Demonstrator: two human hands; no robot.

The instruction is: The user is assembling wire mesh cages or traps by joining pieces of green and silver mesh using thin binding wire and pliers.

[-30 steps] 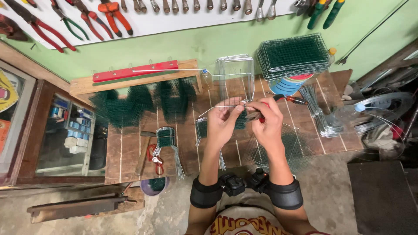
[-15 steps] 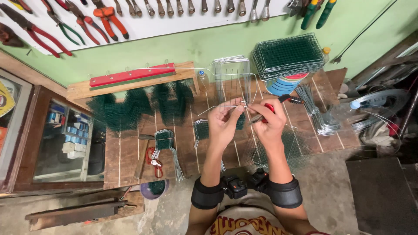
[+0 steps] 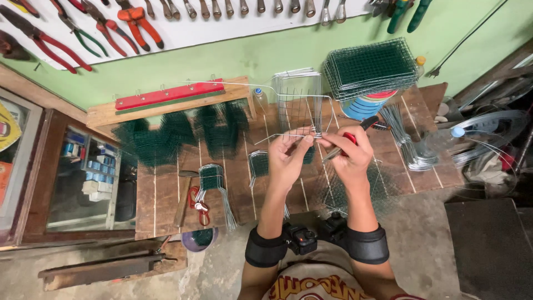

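A bare wire frame (image 3: 300,105), a grid of thin silver rods, was held above the middle of the wooden tabletop (image 3: 166,194), its long rods running away from the person toward the green wall and one long wire stretching off to the left. The left hand (image 3: 288,161) pinched the near edge of the frame, its fingers (image 3: 297,145) closed together on the wire. The right hand (image 3: 350,158) was wrapped around red-handled pliers (image 3: 352,139), fingers clamped on the handles, with the tool's nose meeting the same near edge just beside the left fingertips. Behind the frame, a stack of green mesh panels (image 3: 372,66) sat on top of a round container (image 3: 363,105) with blue and red bands; what was in it could not be seen. To the right lay a bundle of silver wire pieces (image 3: 408,147) and a coil of wire (image 3: 488,133). To the left, small green mesh pieces (image 3: 214,180) with wire legs, a hammer (image 3: 184,194) and red-handled scissors (image 3: 197,203) rested on the boards, with darker green mesh (image 3: 183,133) heaped behind them below a red bar (image 3: 169,94). A purple bowl (image 3: 200,239) holding green mesh peeked out under the near edge. Pliers and cutters (image 3: 127,22) hung on a white board on the wall.
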